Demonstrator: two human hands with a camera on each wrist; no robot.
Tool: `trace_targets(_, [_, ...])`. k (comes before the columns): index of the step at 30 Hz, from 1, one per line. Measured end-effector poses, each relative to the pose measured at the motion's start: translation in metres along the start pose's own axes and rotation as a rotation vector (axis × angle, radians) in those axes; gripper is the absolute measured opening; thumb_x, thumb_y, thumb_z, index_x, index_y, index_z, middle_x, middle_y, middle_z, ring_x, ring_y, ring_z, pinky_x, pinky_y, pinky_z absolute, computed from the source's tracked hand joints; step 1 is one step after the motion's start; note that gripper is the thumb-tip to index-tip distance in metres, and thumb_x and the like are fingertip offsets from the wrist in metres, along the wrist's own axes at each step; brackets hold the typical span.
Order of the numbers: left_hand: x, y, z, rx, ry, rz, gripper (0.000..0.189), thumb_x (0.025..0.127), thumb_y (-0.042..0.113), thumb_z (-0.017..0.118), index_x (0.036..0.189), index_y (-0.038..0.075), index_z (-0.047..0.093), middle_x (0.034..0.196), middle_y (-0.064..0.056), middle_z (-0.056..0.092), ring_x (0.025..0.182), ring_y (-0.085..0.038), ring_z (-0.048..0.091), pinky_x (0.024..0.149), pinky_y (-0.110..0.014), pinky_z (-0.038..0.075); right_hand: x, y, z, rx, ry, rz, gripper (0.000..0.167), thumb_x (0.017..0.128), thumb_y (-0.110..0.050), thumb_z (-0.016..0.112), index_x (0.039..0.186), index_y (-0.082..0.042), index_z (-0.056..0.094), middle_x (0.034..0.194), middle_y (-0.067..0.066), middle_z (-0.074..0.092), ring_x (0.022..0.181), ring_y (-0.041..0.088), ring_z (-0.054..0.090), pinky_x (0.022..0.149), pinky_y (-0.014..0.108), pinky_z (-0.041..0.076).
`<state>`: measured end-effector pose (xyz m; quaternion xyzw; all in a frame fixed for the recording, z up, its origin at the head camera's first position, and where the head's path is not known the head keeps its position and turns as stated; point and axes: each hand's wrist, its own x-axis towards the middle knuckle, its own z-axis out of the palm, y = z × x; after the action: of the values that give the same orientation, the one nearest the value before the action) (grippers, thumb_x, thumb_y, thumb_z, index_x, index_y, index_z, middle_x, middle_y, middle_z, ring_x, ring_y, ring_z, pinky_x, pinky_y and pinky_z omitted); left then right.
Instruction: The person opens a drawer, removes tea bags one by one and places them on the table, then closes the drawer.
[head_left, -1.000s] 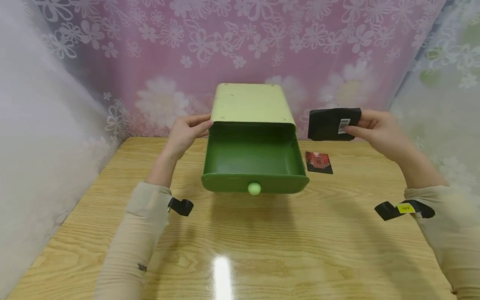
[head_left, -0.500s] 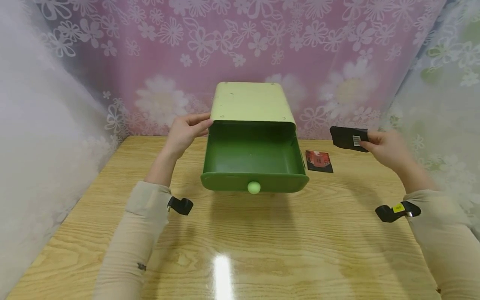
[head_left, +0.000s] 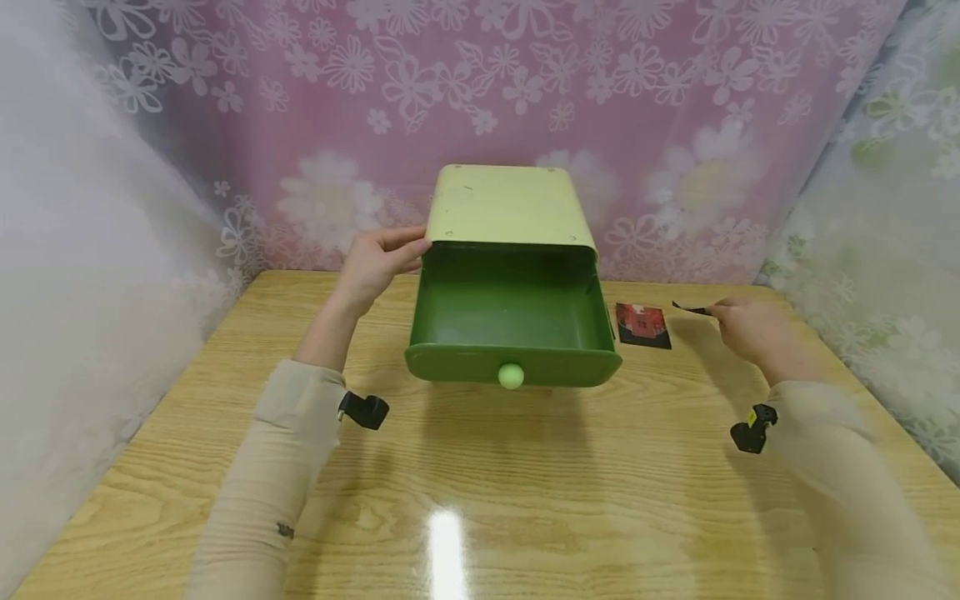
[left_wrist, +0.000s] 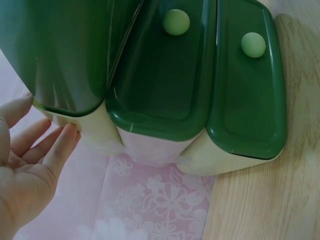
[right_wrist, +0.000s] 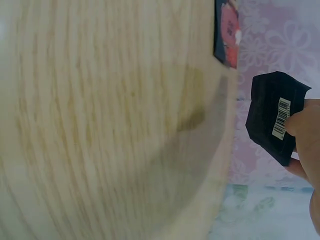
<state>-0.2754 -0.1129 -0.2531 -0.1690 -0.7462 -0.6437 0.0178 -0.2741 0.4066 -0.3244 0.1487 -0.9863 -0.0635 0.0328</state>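
While our left hand (head_left: 377, 265), thumb apart from its fingers, touched the cream cabinet (head_left: 512, 204) at the upper centre of the frame, our right hand (head_left: 754, 329) had its fingers clamped on one end of the barcoded black packet (right_wrist: 266, 112) at right. We judged that this one-end pinch could let it slip, and that the pulled-out green drawer (head_left: 450, 364) might tip the cabinet if unsupported. Half a second earlier, we held the packet higher, barcode facing us; now it showed edge-on.

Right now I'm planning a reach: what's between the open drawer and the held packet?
In the head view, a red and black packet lies on the table.
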Motion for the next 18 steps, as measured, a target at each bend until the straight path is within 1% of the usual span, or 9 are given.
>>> trace_targets(3, [0.001, 0.0, 0.001, -0.007, -0.005, 0.004, 0.042, 0.091, 0.02, 0.061, 0.129, 0.001, 0.055, 0.136, -0.012, 0.048, 0.118, -0.027, 0.051, 0.094, -0.035, 0.049, 0.002, 0.001, 0.007, -0.005, -0.039, 0.011, 0.031, 0.091, 0.003, 0.046, 0.118, 0.015, 0.054, 0.118, 0.034, 0.051, 0.106, 0.05, 0.048, 0.089, 0.06, 0.043])
trace_targets(5, [0.0, 0.0, 0.001, -0.007, -0.008, 0.007, 0.042, 0.091, 0.019, 0.061, 0.128, 0.001, 0.055, 0.135, -0.013, 0.048, 0.118, -0.028, 0.051, 0.094, -0.035, 0.049, 0.004, 0.002, 0.011, -0.032, -0.063, 0.007, 0.03, 0.091, 0.003, 0.046, 0.118, 0.013, 0.055, 0.119, 0.033, 0.052, 0.106, 0.05, 0.048, 0.09, 0.06, 0.042])
trace_targets(8, [0.0, 0.001, 0.001, -0.001, -0.008, 0.009, 0.042, 0.091, 0.02, 0.061, 0.128, 0.001, 0.055, 0.134, -0.013, 0.049, 0.117, -0.028, 0.052, 0.094, -0.035, 0.049, 0.006, 0.001, 0.016, -0.028, -0.126, 0.04, 0.034, 0.092, 0.004, 0.045, 0.124, 0.009, 0.054, 0.121, 0.032, 0.051, 0.107, 0.051, 0.048, 0.085, 0.062, 0.044])
trace_targets(11, [0.0, 0.002, 0.001, 0.009, -0.008, 0.008, 0.042, 0.091, 0.021, 0.062, 0.128, 0.002, 0.056, 0.134, -0.013, 0.049, 0.117, -0.027, 0.052, 0.094, -0.035, 0.049, 0.008, 0.001, 0.019, -0.02, -0.18, 0.064, 0.035, 0.092, 0.003, 0.046, 0.126, 0.006, 0.054, 0.119, 0.033, 0.051, 0.104, 0.052, 0.049, 0.08, 0.064, 0.045])
trace_targets(12, [0.0, 0.003, 0.001, 0.008, -0.007, 0.008, 0.042, 0.091, 0.021, 0.062, 0.128, 0.002, 0.056, 0.134, -0.013, 0.049, 0.117, -0.027, 0.052, 0.094, -0.036, 0.049, 0.009, 0.002, 0.02, -0.003, -0.195, 0.079, 0.036, 0.091, 0.002, 0.049, 0.126, 0.005, 0.054, 0.118, 0.034, 0.052, 0.103, 0.053, 0.049, 0.078, 0.064, 0.045])
trace_targets(15, [0.001, 0.004, 0.001, 0.006, -0.009, 0.012, 0.043, 0.09, 0.021, 0.063, 0.128, 0.001, 0.056, 0.134, -0.014, 0.049, 0.118, -0.027, 0.051, 0.096, -0.039, 0.047, 0.009, 0.001, 0.023, 0.014, -0.215, 0.084, 0.035, 0.087, -0.001, 0.057, 0.121, 0.007, 0.057, 0.113, 0.035, 0.053, 0.099, 0.053, 0.05, 0.075, 0.062, 0.047])
trace_targets(18, [0.002, 0.004, 0.001, 0.0, -0.013, 0.015, 0.043, 0.091, 0.02, 0.062, 0.128, 0.0, 0.055, 0.134, -0.014, 0.049, 0.12, -0.027, 0.05, 0.097, -0.04, 0.046, 0.009, 0.0, 0.026, 0.053, -0.226, 0.105, 0.041, 0.081, -0.003, 0.063, 0.12, 0.009, 0.057, 0.114, 0.036, 0.052, 0.099, 0.053, 0.05, 0.073, 0.06, 0.048])
